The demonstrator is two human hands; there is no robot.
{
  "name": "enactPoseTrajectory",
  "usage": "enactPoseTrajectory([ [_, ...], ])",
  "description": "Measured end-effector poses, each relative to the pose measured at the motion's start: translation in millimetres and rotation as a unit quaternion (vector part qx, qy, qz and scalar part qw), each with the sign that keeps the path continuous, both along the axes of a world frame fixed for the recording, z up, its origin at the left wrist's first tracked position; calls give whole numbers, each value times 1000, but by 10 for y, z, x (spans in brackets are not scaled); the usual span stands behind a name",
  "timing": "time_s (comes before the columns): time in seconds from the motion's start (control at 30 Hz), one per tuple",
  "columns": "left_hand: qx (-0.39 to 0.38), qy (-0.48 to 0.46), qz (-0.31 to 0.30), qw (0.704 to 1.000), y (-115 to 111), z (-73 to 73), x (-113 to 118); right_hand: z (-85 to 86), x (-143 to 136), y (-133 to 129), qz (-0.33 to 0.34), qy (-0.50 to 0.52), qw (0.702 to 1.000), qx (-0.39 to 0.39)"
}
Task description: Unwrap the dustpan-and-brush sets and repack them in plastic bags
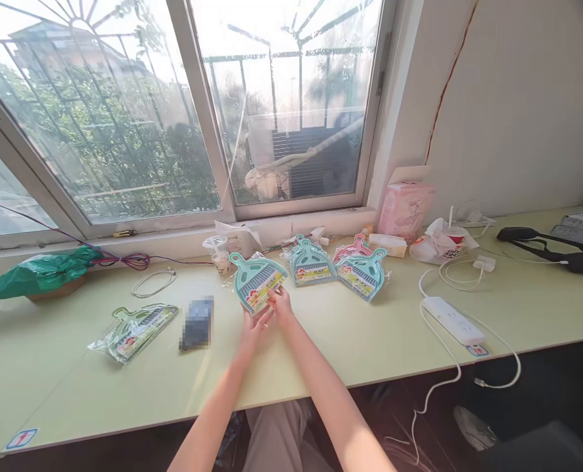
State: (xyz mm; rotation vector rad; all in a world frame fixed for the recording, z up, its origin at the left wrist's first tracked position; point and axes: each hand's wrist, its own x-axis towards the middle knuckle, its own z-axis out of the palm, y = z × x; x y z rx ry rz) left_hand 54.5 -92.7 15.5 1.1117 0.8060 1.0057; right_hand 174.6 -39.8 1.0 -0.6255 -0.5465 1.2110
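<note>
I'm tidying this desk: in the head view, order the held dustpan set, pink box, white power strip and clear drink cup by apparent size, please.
1. Pink box and held dustpan set: too close to rank
2. White power strip
3. Clear drink cup

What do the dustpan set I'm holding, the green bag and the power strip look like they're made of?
Dustpan set: probably smooth, hard plastic, judging by its even mint colour and moulded-looking outline. Green bag: likely thin plastic film, slightly shiny, given its crinkles and highlights. Power strip: probably rigid plastic, from its uniform white surface and crisp edges; matt or glossy, I can't tell.
</note>
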Motion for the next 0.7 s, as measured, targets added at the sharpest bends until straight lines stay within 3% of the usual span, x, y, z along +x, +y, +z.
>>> enactPoseTrajectory([
  [0.1, -57, 27, -56, 996, 50, -29, -64, 8, 42, 4, -56, 53, 997, -26],
  [0.2, -103, 78, 52, 990, 220, 53, -187, 7, 72, 13, -66, 85, 993, -48],
  [0.27, -74, 78, 131, 986, 358, 128, -220, -5, 70, 16, -57, 85, 993, -59],
  [0.37, -20, 87, 112, 990, 491, 183, -142, -36, 24, 5, -36, 63, 995, -74],
  [0.47, 6, 98, 117, 988, 504, 138, -5, -53, -34, -18, -36, 35, 996, -67],
  [0.57, -6, 85, 168, 982, 488, 62, 3, -28, -23, -34, -13, -31, 997, -72],
  [0.7, -55, 38, 227, 972, 564, 41, -332, 53, 178, -88, 40, -253, 963, -85],
])
